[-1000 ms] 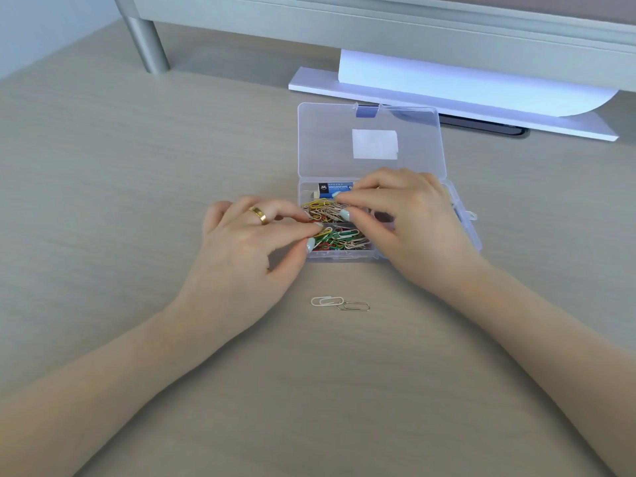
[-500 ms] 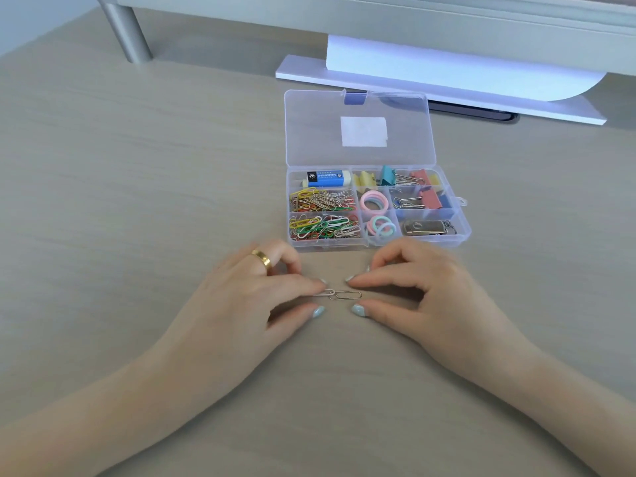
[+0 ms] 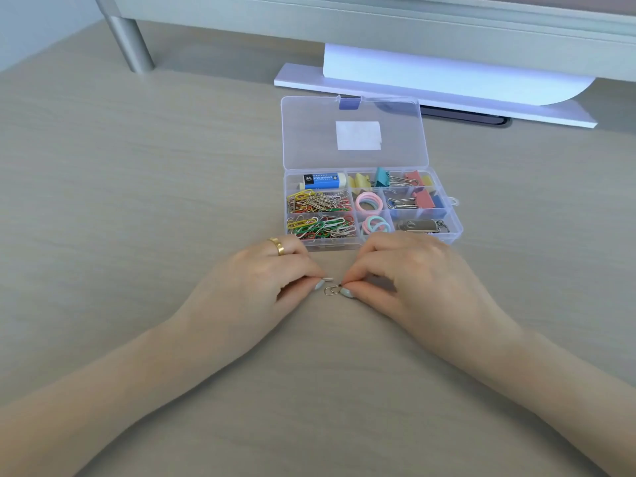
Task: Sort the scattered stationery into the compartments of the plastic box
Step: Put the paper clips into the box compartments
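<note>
The clear plastic box [image 3: 456, 232] stands open in the middle of the desk, its lid [image 3: 309, 139] laid back. Its compartments hold an eraser [image 3: 323, 180], coloured paper clips [image 3: 318, 215], pastel rings [image 3: 369, 203], binder clips [image 3: 401, 182] and a metal USB stick [image 3: 420, 226]. Just in front of the box, my left hand [image 3: 254, 280] pinches a white paper clip [image 3: 328, 279] between thumb and forefinger. My right hand [image 3: 413, 273] pinches a silver paper clip [image 3: 332, 290] right beside it, low over the desk.
A white monitor stand [image 3: 440, 98] with a curled sheet of paper [image 3: 447, 77] lies behind the box. A grey shelf leg [image 3: 129, 43] stands at the back left. The beige desk [image 3: 137, 166] stretches wide to the left.
Both hands left the box, came down to the two clips on the desk in front of it, and now each pinches one.
</note>
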Available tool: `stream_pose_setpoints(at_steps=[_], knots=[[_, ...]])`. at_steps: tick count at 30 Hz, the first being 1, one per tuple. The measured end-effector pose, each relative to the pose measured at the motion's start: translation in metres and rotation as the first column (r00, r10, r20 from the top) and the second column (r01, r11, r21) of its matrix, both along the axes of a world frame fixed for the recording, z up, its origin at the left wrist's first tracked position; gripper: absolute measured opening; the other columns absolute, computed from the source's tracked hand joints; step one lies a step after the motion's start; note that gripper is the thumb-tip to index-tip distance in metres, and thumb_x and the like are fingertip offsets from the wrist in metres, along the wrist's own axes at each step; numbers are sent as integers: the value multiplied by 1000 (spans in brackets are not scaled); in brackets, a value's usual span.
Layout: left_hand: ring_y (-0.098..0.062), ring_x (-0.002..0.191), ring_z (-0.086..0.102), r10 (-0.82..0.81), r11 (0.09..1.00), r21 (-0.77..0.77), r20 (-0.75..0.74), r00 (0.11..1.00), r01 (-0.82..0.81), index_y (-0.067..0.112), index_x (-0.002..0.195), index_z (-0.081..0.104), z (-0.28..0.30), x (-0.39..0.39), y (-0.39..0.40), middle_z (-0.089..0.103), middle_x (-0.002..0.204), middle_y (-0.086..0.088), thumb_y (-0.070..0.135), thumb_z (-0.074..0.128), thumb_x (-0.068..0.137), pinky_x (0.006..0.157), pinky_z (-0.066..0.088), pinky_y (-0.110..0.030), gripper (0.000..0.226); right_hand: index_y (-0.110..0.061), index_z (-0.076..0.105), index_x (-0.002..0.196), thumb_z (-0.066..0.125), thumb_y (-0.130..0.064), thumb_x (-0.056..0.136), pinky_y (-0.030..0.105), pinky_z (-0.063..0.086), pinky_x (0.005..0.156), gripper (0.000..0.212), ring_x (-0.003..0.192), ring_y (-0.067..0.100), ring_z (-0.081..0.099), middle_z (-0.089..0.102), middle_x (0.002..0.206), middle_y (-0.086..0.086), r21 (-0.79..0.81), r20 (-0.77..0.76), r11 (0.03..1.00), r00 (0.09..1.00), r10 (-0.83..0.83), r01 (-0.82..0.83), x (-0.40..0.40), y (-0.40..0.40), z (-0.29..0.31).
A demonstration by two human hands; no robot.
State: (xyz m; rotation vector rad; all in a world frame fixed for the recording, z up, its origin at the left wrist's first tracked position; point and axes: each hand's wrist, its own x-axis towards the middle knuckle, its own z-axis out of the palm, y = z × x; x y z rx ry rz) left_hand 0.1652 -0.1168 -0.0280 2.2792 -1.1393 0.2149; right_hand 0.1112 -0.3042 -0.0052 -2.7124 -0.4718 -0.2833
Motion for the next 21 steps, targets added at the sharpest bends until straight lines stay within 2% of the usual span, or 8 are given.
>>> stream_pose_setpoints(at_steps=[4, 6, 8, 10, 13, 15, 19, 21], knots=[[0, 68, 46, 17, 999, -39, -31, 999, -18, 16, 79, 67, 2, -1, 0, 57, 77, 9, 28, 49, 83, 57, 39, -20, 21, -20, 65, 62, 43, -29, 78, 30, 47, 50, 28, 57, 23, 59, 60, 63, -2, -142, 113, 990, 994, 13, 4, -1, 6, 3], [-3, 66, 46, 20, 998, -54, -45, 999, -22, 14, 79, 67, 5, -1, -1, 59, 73, 5, 27, 50, 82, 59, 36, -11, 22, -18, 64, 65, 48, -27, 81, 33, 48, 48, 24, 61, 23, 60, 59, 68, 0, -157, 47, 988, 999, 17, -9, -2, 12, 7], [-3, 66, 46, 45, 994, -97, -87, 995, -54, 14, 80, 68, 8, -1, 0, 58, 73, 7, 28, 50, 82, 61, 33, -6, 23, -20, 63, 80, 51, -27, 89, 36, 48, 62, 17, 81, 17, 58, 58, 85, -5, -111, -87, 994, 996, 4, -14, 0, 12, 12], [-3, 66, 49, 78, 980, -169, -151, 985, -104, 16, 80, 68, 9, 0, 1, 58, 74, 9, 29, 51, 81, 59, 32, -5, 21, -25, 60, 89, 50, -31, 91, 30, 42, 70, 11, 89, 9, 50, 50, 89, -14, -10, -172, 1000, 985, -6, 4, 0, 5, 13], [-5, 66, 49, 162, 942, -255, -224, 961, -218, 21, 79, 68, 11, -1, 1, 57, 73, 6, 24, 60, 80, 57, 32, -7, 8, -27, 58, 88, 51, -31, 89, 29, 43, 72, 8, 85, 6, 49, 46, 86, -17, 21, -193, 1000, 981, -18, 23, -1, 4, 12], [-8, 66, 48, 206, 918, -294, -225, 953, -267, 26, 79, 66, 13, 0, 1, 56, 80, 6, 20, 59, 79, 58, 32, -8, 10, -26, 57, 88, 52, -30, 89, 31, 44, 72, 7, 84, 8, 50, 47, 86, -17, 39, -211, 999, 977, -13, 22, -1, 4, 12], [-4, 65, 46, 235, 903, -321, -190, 953, -286, 25, 82, 67, 14, 8, -3, 55, 70, 10, 16, 58, 80, 59, 33, -9, 13, -28, 52, 83, 53, -29, 88, 25, 41, 66, 5, 71, -2, 45, 46, 80, -18, 96, -226, 995, 974, 25, -3, -1, 0, 8], [-2, 67, 47, 234, 906, -316, -175, 956, -280, 23, 84, 68, 14, 12, -8, 55, 74, 13, 15, 58, 79, 61, 33, -8, 14, -28, 50, 82, 54, -27, 88, 22, 39, 62, 7, 67, -7, 42, 44, 78, -19, 117, -210, 993, 977, 39, -15, -2, -1, 4]])
